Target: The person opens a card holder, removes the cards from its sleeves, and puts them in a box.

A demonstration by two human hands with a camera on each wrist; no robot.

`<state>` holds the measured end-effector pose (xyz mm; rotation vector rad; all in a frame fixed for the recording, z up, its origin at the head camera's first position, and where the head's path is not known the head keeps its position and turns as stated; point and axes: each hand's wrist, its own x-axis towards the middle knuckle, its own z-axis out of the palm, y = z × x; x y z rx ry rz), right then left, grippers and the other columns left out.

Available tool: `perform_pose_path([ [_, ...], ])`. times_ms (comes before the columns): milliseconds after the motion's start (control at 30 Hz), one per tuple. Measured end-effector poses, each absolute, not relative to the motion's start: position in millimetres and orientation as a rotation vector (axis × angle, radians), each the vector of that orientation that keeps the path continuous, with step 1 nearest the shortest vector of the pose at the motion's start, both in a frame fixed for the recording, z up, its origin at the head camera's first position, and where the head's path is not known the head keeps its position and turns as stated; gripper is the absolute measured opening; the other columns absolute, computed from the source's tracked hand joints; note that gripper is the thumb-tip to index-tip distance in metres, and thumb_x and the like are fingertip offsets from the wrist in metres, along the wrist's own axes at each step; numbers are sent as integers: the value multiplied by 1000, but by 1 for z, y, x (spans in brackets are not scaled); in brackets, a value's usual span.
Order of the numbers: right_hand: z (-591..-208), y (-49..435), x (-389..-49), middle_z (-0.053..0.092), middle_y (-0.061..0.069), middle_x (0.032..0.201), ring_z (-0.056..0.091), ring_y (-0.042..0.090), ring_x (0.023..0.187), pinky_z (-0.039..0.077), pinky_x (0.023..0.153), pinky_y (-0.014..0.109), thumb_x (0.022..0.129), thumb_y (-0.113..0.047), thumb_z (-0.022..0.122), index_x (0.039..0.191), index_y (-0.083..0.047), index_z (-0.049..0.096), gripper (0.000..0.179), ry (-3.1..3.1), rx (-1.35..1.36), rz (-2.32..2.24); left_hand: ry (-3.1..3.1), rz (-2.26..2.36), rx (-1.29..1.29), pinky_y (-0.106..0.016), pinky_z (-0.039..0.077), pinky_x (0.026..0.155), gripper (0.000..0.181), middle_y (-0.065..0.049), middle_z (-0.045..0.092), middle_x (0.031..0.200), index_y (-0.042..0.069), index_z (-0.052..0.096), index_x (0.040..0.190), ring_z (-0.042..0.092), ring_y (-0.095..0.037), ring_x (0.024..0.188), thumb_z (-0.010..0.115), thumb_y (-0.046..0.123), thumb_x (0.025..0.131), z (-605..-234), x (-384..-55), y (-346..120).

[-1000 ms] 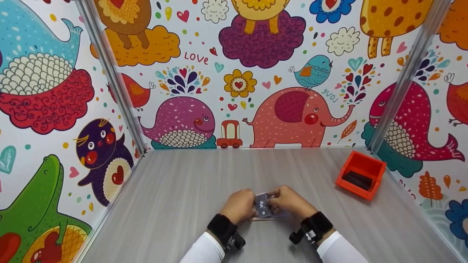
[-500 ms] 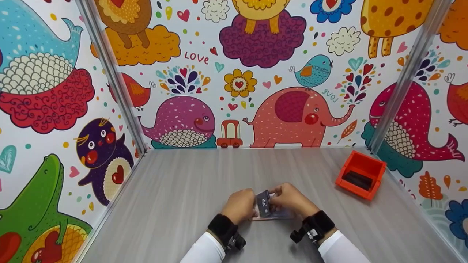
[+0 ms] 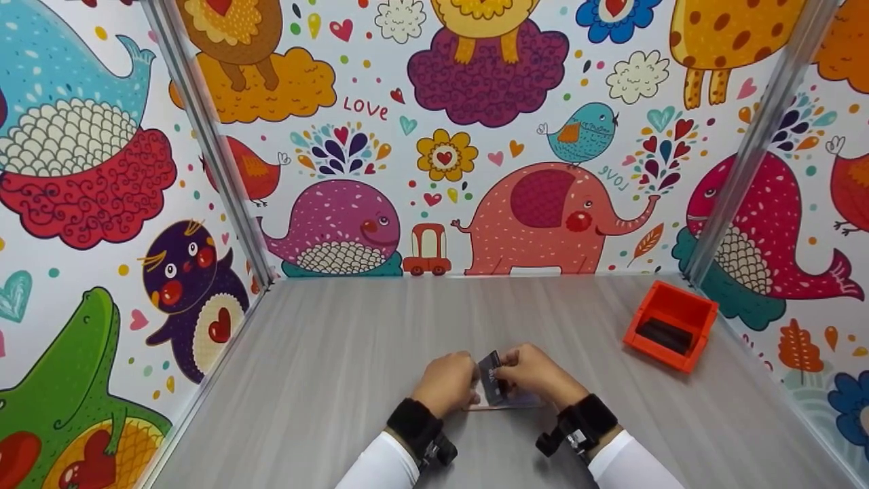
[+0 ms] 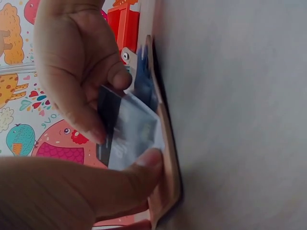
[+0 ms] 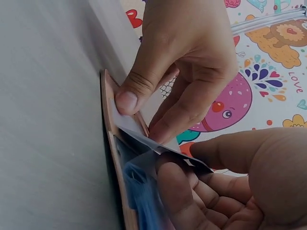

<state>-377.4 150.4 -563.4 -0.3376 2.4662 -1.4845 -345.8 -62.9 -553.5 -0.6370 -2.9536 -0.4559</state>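
A brown-edged card wallet (image 4: pixel 169 179) lies spread on the table, with clear plastic sleeves (image 5: pixel 139 187) that look bluish on its right part. My left hand (image 3: pixel 445 384) grips its left side, the thumb pressing on the inner face. Between the hands a black "Vip" card (image 3: pixel 490 379) stands tilted up from the wallet. My right hand (image 3: pixel 535 371) pinches the card by its upper end. In the left wrist view that end is bare black, while the lower part looks hazy behind a clear sleeve (image 4: pixel 136 127). Fingers hide parts of the wallet.
An orange bin (image 3: pixel 669 327) with a dark object (image 3: pixel 664 335) inside stands at the table's right. Printed cartoon walls (image 3: pixel 434 136) and metal posts (image 3: pixel 210 149) border the grey table (image 3: pixel 339 339).
The card has turned more edge-on, so its lettering shows less, and it looks darker than a second ago. My right hand shifted slightly with it; my left hand stays nearly still.
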Motion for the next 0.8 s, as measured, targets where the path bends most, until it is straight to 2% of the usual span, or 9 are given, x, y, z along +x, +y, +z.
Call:
perform_pose_path([
  [200, -548, 164, -382, 76, 3, 81, 65, 11, 66, 54, 58, 25, 96, -4, 74, 101, 2, 81, 11, 2627, -307, -1395, -2922, -433, -651, -35, 55, 71, 31, 6, 63, 82, 15, 73, 78, 60, -15, 73, 103, 21, 75, -555, -345, -63],
  [267, -540, 172, -384, 77, 5, 87, 68, 13, 72, 60, 58, 30, 96, -5, 74, 105, 1, 81, 13, 2683, -243, -1385, -2915, -432, -654, -36, 55, 70, 32, 6, 62, 81, 15, 72, 77, 60, -15, 73, 103, 20, 74, -555, -345, -63],
  [400, -526, 193, -391, 79, 11, 94, 70, 17, 82, 63, 71, 35, 96, -5, 74, 107, 2, 82, 15, 2869, -195, -1317, -2901, -430, -661, -34, 52, 68, 34, 6, 60, 80, 15, 70, 76, 58, -14, 72, 103, 20, 73, -554, -343, -64],
  [500, -515, 214, -397, 81, 19, 105, 71, 22, 89, 59, 79, 34, 99, -5, 73, 116, 6, 81, 22, 2946, -141, -1284, -2895, -419, -665, -33, 51, 67, 34, 7, 59, 80, 15, 70, 76, 57, -13, 72, 104, 20, 73, -553, -343, -63],
  [667, -497, 253, -401, 76, 30, 127, 69, 34, 101, 60, 84, 42, 107, -10, 67, 137, 8, 75, 35, 3009, 34, -1241, -2900, -418, -663, -32, 50, 67, 34, 7, 58, 79, 15, 70, 75, 55, -12, 71, 104, 20, 73, -553, -344, -63],
  [733, -494, 268, -401, 76, 31, 130, 68, 37, 102, 59, 87, 46, 108, -11, 66, 138, 7, 75, 36, 3078, 80, -1194, -2902, -424, -664, -33, 49, 67, 34, 7, 58, 79, 15, 70, 75, 55, -13, 71, 104, 20, 73, -553, -344, -63],
  [800, -491, 284, -400, 75, 32, 131, 69, 39, 99, 61, 84, 46, 108, -11, 66, 140, 7, 74, 37, 3118, 133, -1177, -2911, -429, -661, -33, 50, 67, 35, 7, 57, 80, 15, 69, 75, 54, -13, 71, 103, 21, 74, -553, -344, -63],
])
